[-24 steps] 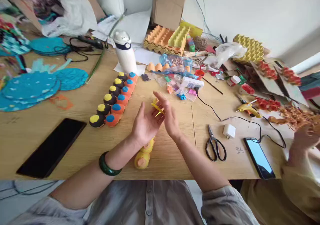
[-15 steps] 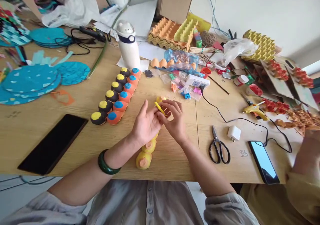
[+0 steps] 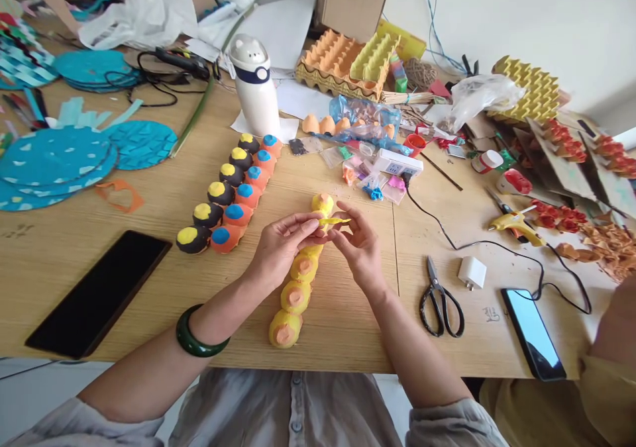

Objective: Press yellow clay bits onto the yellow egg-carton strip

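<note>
A thin yellow strip (image 3: 335,222), which looks like soft modelling clay, is stretched between my two hands. My left hand (image 3: 279,248) pinches one end of it between thumb and fingers. At the other end, the fingertips of my right hand (image 3: 362,245) close on the strip. Directly beneath lies a row of yellow egg-carton cups (image 3: 304,268) with pale orange discs on their tops, partly covered by my hands. To the left stands a row of black cups with yellow tops (image 3: 209,215), beside orange cups with blue tops (image 3: 236,214).
Black-handled scissors (image 3: 440,301), a white charger (image 3: 472,273) and a phone (image 3: 534,334) lie to the right. A dark tablet (image 3: 99,295) is at left. A white bottle (image 3: 256,93), egg trays (image 3: 342,66) and a power strip (image 3: 397,162) stand farther back. Another person's arm (image 3: 616,328) is at right.
The yellow strip was over my open left palm. Now my left fingers pinch it and it lies nearly level between both hands. The view has shifted slightly.
</note>
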The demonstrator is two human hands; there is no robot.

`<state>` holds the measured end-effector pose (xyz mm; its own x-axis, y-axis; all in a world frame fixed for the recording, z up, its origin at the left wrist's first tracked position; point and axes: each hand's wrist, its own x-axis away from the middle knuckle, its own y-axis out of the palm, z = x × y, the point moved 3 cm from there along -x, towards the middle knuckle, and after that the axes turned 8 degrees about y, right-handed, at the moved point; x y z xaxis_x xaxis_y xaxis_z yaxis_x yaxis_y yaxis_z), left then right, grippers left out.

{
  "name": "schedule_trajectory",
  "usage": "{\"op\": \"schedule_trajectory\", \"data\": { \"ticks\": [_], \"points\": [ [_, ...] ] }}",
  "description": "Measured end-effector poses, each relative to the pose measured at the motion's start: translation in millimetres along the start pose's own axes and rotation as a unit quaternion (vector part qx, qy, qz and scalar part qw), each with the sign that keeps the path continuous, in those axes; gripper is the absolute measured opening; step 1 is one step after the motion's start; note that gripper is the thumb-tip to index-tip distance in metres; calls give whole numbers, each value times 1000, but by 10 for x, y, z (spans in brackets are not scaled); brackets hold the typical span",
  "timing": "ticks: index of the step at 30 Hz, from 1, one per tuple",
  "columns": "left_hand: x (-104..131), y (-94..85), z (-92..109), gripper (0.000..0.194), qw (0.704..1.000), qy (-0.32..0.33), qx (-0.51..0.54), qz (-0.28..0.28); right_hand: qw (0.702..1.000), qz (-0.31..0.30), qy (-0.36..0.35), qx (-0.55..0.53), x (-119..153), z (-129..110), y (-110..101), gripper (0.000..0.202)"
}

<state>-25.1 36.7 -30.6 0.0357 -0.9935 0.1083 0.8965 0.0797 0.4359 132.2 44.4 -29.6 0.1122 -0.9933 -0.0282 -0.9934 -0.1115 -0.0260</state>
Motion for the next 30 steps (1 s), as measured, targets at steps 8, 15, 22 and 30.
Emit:
{"op": "schedule_trajectory", "data": {
  "ticks": [8, 15, 22, 30],
  "points": [
    [85, 94, -43, 33, 997, -51, -10, -49, 993, 0, 31, -112, 70, -7, 54, 10],
    [66, 54, 279, 30, 954, 136, -259, -61, 989, -26, 77, -121, 56, -21, -4, 23],
    [50, 66, 256, 21, 970, 103, -189, -116, 976, -118, 115, -140, 66, -12, 39, 29],
    [82, 57, 267, 23, 969, 124, -196, -87, 934, -166, 190, -254, 78, 88, 120, 31]
  ]
}}
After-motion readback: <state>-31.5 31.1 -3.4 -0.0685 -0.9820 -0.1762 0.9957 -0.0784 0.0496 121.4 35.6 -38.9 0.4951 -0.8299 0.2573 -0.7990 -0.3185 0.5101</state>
